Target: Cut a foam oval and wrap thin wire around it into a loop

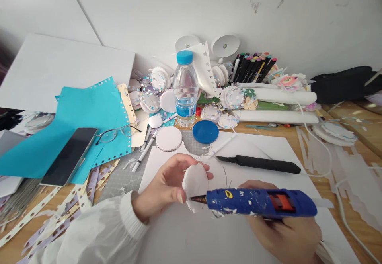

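Gripping a paper disc point(195, 182) left and glue gun point(259, 203) right, hands work over open white sheet point(268, 152).

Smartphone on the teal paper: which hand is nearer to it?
Left. The left hand, holding a white disc, is right of the smartphone; the right hand, gripping the blue glue gun, lies even farther right.

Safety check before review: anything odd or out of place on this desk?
Yes. The black knife lies on the white sheet just beyond the right hand, blade seemingly exposed. The blue glue gun in that hand is spattered with white blotches.
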Tool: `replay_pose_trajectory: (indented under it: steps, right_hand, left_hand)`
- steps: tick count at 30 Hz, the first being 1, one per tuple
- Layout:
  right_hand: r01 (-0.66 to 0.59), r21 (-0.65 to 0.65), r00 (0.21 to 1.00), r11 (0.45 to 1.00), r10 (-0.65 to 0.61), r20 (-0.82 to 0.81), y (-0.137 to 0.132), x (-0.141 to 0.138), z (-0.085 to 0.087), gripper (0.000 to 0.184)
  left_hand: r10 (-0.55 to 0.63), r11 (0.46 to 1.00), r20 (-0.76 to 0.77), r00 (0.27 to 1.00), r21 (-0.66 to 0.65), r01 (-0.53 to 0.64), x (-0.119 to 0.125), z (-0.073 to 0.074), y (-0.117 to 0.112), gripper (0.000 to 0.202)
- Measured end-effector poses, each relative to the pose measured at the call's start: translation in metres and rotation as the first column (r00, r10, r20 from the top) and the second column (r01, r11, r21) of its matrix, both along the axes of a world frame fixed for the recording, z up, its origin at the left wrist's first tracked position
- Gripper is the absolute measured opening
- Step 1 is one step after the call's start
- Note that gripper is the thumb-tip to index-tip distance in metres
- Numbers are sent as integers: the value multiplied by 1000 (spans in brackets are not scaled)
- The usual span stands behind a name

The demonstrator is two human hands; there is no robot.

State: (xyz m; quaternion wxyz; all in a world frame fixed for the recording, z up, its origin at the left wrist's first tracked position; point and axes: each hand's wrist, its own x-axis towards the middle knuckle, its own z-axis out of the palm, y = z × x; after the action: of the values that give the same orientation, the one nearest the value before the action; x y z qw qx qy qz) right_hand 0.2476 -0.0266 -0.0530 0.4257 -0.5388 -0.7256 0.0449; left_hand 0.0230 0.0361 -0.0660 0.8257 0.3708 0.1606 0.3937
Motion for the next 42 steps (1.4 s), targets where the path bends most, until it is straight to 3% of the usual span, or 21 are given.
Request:
replay_pose_trajectory:
  steps: [10, 16, 27, 34, 42]
  right_hand:
    - [0, 14, 1000, 1000, 0, -22, 5, -2, 6, 5]
    - [14, 24, 1000, 1000, -14, 25, 3, 3, 1, 6]
    - [5, 133, 998, 991, -14, 68, 6, 7, 2, 6]
    - [49, 52, 998, 997, -51, 27, 1, 12, -9, 11]
    - [70, 28, 997, 997, -69, -29, 2, 12, -6, 19]
  left_hand:
    - [25, 1000, -1, 1000, -5, -25, 0, 6, 0, 49]
    - [26, 999, 44, 999, -47, -24, 0, 9, -2, 46]
    - [14, 997, 81, 997, -77, -8, -1, 9, -2, 43]
    - [21, 997, 71, 997, -71, -16, -3, 6, -3, 44]
    - [24, 997, 74, 997, -74, -19, -3, 3, -2, 43]
